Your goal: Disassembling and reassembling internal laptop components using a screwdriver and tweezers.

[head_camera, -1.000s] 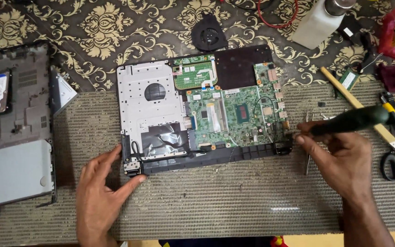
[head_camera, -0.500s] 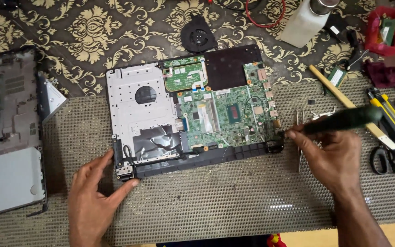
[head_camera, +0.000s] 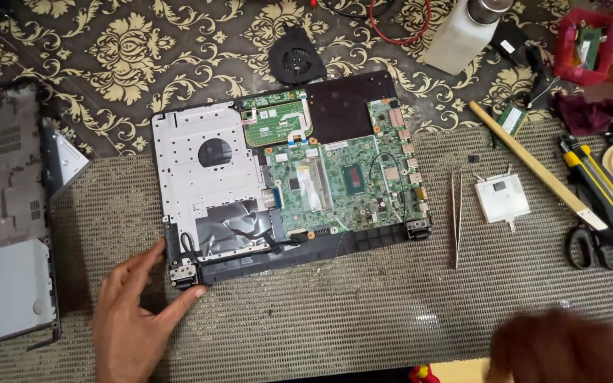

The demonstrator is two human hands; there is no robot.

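Far left of the opened laptop base (head_camera: 278,184), a detached bottom cover (head_camera: 8,213) lies on the bench, a silver panel in its lower part. The left hand (head_camera: 133,319) has fingers spread, thumb and forefinger bracketing the base's front-left hinge corner, pressing rather than gripping. The base sits mid-bench, half on the woven mat (head_camera: 335,312); its green motherboard (head_camera: 342,184) looks fragile, so the stiff plastic edges seem the safest hold, and it is likely light. Right of the base lie tweezers (head_camera: 455,220), a small white bracket (head_camera: 503,198), scissors (head_camera: 594,245). Top right, a red tub (head_camera: 569,50) holds small parts. The right hand (head_camera: 562,347) is blurred; its grip I cannot tell.
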